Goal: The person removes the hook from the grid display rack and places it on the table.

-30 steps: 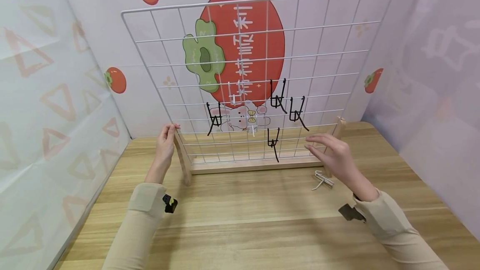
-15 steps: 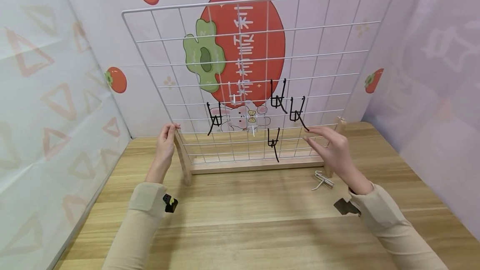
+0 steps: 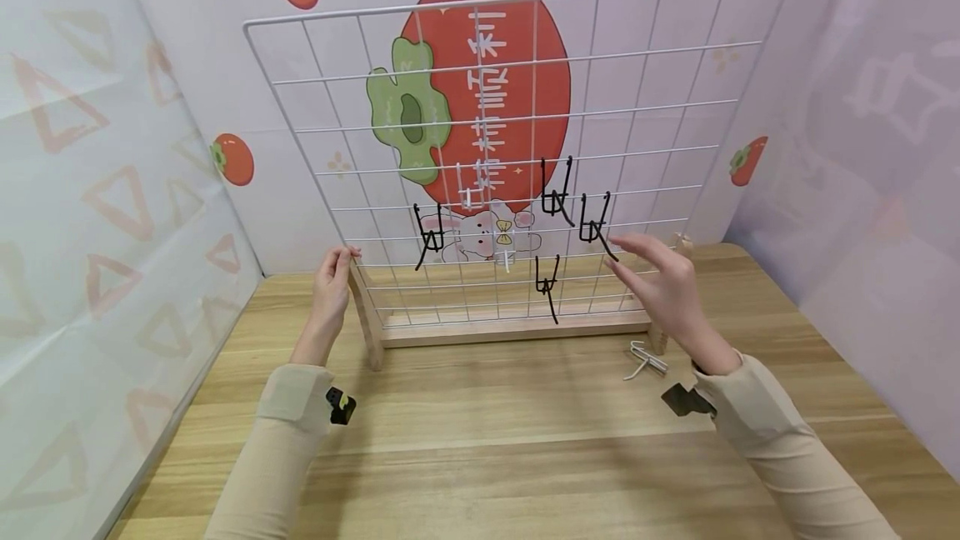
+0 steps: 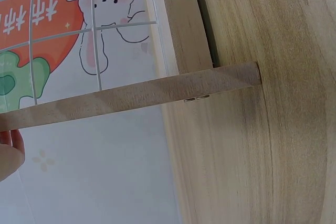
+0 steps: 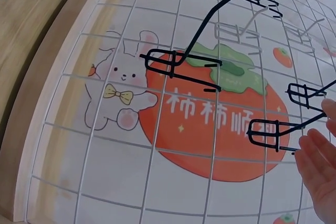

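Observation:
A white wire grid panel (image 3: 517, 90) stands upright in a wooden stand (image 3: 510, 330). Several black wire hooks hang on it, among them a right one (image 3: 592, 227) and a lower one (image 3: 546, 283). Two white hooks hang there too: one higher (image 3: 470, 194), one lower (image 3: 504, 259). My left hand (image 3: 332, 286) grips the top of the stand's left upright (image 4: 126, 94); in the left wrist view only a few fingertips show. My right hand (image 3: 667, 290) is at the right black hook, thumb and fingers parted on either side of its prong.
A loose white hook (image 3: 647, 359) lies on the wooden table (image 3: 465, 457) by the stand's right foot. Behind the grid hangs a wall sheet printed with persimmons and a rabbit (image 5: 123, 85). Another sheet (image 3: 97, 232) closes off the left side.
My right hand has moved up and slightly left, bringing thumb and fingers around the right black hook's prong. The left hand and the grid have stayed put.

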